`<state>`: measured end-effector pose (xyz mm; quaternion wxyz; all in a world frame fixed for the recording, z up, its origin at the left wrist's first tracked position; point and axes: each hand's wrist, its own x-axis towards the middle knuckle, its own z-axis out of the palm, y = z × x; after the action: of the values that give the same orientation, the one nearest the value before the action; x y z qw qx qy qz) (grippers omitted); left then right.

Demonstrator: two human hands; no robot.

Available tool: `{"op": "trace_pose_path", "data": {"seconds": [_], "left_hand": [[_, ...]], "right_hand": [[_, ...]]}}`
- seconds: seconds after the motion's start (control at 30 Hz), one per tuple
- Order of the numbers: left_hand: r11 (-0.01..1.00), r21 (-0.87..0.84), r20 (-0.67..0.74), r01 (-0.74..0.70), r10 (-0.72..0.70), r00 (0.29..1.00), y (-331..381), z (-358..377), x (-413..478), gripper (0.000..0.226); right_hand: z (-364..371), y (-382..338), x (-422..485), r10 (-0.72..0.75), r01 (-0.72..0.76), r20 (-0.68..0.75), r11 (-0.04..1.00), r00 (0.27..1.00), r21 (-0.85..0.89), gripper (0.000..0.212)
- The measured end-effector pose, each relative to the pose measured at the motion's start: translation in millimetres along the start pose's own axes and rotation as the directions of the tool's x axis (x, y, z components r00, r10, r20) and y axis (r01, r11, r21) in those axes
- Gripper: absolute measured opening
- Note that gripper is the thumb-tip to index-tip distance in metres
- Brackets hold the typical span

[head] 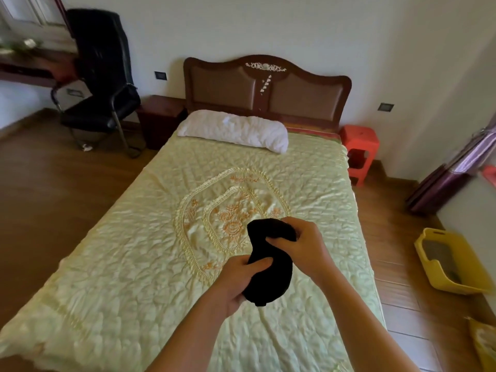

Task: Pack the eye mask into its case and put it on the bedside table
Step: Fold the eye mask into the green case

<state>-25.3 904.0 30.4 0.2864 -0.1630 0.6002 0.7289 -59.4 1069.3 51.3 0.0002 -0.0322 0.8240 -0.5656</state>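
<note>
Above the quilted bed (pixel 134 264), a person's left hand (pixel 236 280) is gripping the lower end of a black eye mask (pixel 264 275). The right hand (pixel 303 245) is pinching its upper end, both forearms reaching forward.

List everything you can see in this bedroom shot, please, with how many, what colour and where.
bed: one, pale yellow-green quilted cover with orange embroidery, centre
headboard: one, dark wood with brown padding, against far wall
pillow: one, white, at head of bed
bedside table: one, dark red-brown, left of headboard
office chair: one, black, far left
plastic stool: one, red, right of bed
plastic basket: one, yellow, floor at right
curtain: one, purple, right edge
black fabric item: one, eye mask or its case, cannot tell which, held above bed
left hand: grip on item's lower part
right hand: grip on item's upper part
</note>
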Motion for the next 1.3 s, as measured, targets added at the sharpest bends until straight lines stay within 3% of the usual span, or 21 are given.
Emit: {"op": "trace_pose_path", "data": {"seconds": [0.13, 0.3, 0.53, 0.63, 0.7, 0.8, 0.97, 1.1, 1.2, 1.3], "left_hand": [[0.999, -0.017, -0.077, -0.043, 0.041, 0.996, 11.2, 2.4, -2.2, 0.023], [0.992, -0.114, -0.126, -0.062, 0.048, 0.991, 14.0, -0.4, -3.7, 0.014], [0.938, -0.347, -0.019, 0.018, -0.027, 0.999, 10.7, -3.7, -2.7, 0.021], [0.883, -0.466, 0.061, 0.056, -0.031, 0.998, 10.4, -8.0, 0.1, 0.043], [0.881, -0.469, 0.12, 0.068, -0.012, 0.993, 11.2, -8.7, -1.1, 0.049], [0.922, -0.385, 0.151, 0.028, 0.033, 0.988, 10.9, -3.6, -3.8, 0.037], [0.925, -0.378, 0.11, -0.019, 0.065, 0.992, 6.2, 1.1, -4.9, 0.044], [0.923, -0.384, 0.061, -0.037, 0.065, 0.996, 2.2, 3.0, -5.0, 0.045], [0.932, -0.357, 0.024, -0.055, 0.068, 0.997, -1.5, 5.7, -6.9, 0.05], [0.944, -0.327, 0.014, -0.05, 0.057, 0.998, -8.2, 6.2, -7.5, 0.053]], "right_hand": [[2.1, -4.4, -12.9, -0.235, 0.238, 0.039, 0.957, 0.971, -0.164, 0.03], [10.6, 9.2, -22.9, -0.507, 0.515, 0.113, 0.801, 0.855, -0.303, 0.048], [5.8, 18.2, -34.0, -0.573, 0.596, 0.17, 0.746, 0.802, -0.299, 0.048], [-0.2, 21.6, -36.0, -0.547, 0.576, 0.183, 0.756, 0.817, -0.312, 0.049], [-2.0, 21.8, -37.7, -0.53, 0.566, 0.2, 0.758, 0.824, -0.325, 0.052], [-3.3, 20.2, -39.7, -0.497, 0.535, 0.199, 0.784, 0.845, -0.313, 0.056], [-14.7, 14.6, -46.4, -0.265, 0.27, 0.054, 0.952, 0.963, -0.142, 0.069], [-21.0, 12.2, -49.7, -0.073, 0.089, -0.127, 0.988, 0.989, 0.123, 0.048], [-19.5, 12.4, -55.2, 0.187, -0.099, -0.172, 0.901, 0.967, 0.422, 0.027], [-12.2, 17.0, -63.0, 0.443, -0.304, -0.08, 0.725, 0.893, 0.619, 0.026]]}}
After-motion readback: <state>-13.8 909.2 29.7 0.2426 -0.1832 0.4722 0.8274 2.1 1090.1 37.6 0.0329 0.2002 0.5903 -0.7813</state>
